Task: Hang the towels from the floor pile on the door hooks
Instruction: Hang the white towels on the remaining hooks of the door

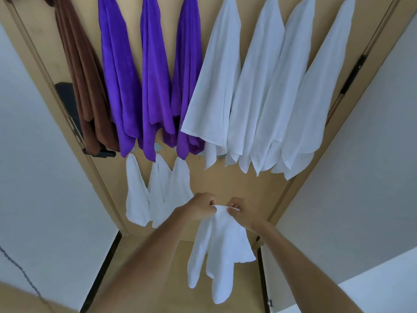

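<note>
A small white towel point(220, 251) hangs in front of the lower part of the wooden door point(239, 184). My left hand point(199, 207) and my right hand point(240, 211) pinch its top edge between them, close together. Higher on the door hang a brown towel point(83, 86), three purple towels point(153, 82) and several large white towels point(259, 91). Three small white towels point(155, 195) hang on a lower row, left of my hands. The hook near my hands is hidden.
A black door handle and lock point(67, 102) sit at the door's left edge, partly under the brown towel. A dark hinge point(352, 73) is on the right frame. Pale walls point(40, 177) flank the door on both sides.
</note>
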Action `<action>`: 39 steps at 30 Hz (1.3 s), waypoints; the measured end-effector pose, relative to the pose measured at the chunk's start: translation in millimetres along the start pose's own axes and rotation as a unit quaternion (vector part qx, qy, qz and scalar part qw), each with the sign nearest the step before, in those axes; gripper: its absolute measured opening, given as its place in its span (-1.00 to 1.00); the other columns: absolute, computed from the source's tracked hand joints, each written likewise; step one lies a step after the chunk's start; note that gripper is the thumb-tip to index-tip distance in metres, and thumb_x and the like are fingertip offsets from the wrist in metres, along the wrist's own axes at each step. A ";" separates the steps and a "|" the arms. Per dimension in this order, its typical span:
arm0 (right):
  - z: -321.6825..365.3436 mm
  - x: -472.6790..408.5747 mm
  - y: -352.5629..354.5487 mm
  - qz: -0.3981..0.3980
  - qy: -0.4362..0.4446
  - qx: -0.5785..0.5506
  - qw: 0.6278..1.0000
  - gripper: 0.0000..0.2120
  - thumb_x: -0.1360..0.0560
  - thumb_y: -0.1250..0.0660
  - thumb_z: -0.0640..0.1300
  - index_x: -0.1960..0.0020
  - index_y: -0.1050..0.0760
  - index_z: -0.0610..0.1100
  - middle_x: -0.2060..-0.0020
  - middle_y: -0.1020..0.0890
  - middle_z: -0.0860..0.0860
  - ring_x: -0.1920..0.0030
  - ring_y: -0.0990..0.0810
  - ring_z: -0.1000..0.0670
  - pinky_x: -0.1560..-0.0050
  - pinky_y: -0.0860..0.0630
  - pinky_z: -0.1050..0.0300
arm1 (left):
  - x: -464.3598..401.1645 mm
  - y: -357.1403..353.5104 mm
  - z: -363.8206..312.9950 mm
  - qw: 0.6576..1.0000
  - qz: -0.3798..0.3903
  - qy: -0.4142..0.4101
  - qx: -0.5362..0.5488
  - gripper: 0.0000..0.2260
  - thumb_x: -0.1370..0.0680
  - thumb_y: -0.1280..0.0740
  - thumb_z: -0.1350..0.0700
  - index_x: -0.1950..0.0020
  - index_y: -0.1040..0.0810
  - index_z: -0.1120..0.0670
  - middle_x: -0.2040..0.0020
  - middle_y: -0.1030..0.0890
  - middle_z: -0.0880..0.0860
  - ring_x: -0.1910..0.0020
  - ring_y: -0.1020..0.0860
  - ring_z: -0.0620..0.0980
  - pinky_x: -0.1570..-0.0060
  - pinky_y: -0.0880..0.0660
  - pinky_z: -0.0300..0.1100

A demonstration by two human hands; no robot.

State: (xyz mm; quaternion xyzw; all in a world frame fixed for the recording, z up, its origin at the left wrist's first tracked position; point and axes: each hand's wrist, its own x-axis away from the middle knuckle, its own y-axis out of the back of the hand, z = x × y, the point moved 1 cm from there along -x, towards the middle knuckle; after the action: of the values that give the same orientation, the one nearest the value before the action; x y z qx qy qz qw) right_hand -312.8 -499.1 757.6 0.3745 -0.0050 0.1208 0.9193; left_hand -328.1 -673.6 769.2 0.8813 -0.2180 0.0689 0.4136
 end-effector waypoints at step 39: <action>-31.3 -254.4 -90.5 -0.181 -0.035 -0.107 0.977 -0.96 -0.52 -0.27 -0.29 0.08 -0.48 -0.27 0.28 -0.52 -0.01 0.17 -0.45 -0.02 0.29 -0.29 0.36 | -228.3 43.7 156.1 0.950 -0.290 -0.113 0.027 -0.89 -0.58 -0.26 0.24 0.03 -0.54 0.27 0.20 -0.49 0.08 0.20 -0.46 -0.04 0.19 -0.31 -0.28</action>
State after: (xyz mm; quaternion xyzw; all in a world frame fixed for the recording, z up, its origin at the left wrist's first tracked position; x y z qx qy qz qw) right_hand -541.9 -595.6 647.5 0.2726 0.0173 -0.0618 0.9600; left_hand -561.0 -742.0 629.7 0.9192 0.0042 -0.1481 0.3647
